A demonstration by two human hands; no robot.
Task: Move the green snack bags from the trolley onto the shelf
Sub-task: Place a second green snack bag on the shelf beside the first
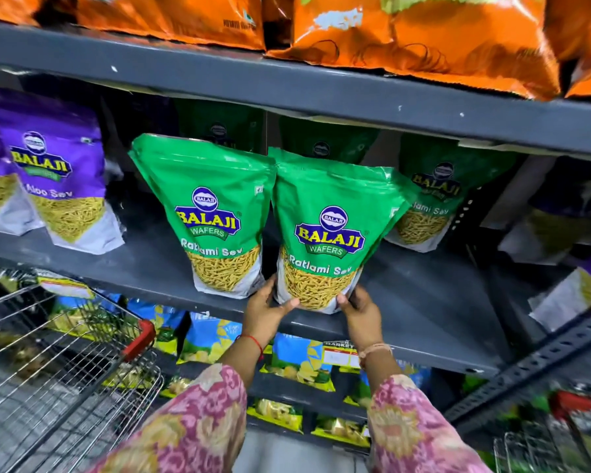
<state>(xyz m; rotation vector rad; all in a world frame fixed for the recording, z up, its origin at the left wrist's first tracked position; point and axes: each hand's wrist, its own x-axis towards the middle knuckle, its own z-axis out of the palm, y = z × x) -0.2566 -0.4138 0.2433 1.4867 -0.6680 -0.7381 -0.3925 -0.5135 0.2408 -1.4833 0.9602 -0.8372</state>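
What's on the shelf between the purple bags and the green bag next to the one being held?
Head view: only bare shelf board lies between the purple bags and that green bag.

Bright overhead store light, wide-angle warp

Glossy green snack bags point(325, 230) catch soft glare and stay sharp; the grey metal shelf point(423, 302) bows, its back recess is dark, and the corners smear into blur.

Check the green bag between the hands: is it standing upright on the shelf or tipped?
Upright. The green bag stands on its base at the shelf front edge, label facing out, left hand and right hand gripping its bottom corners.
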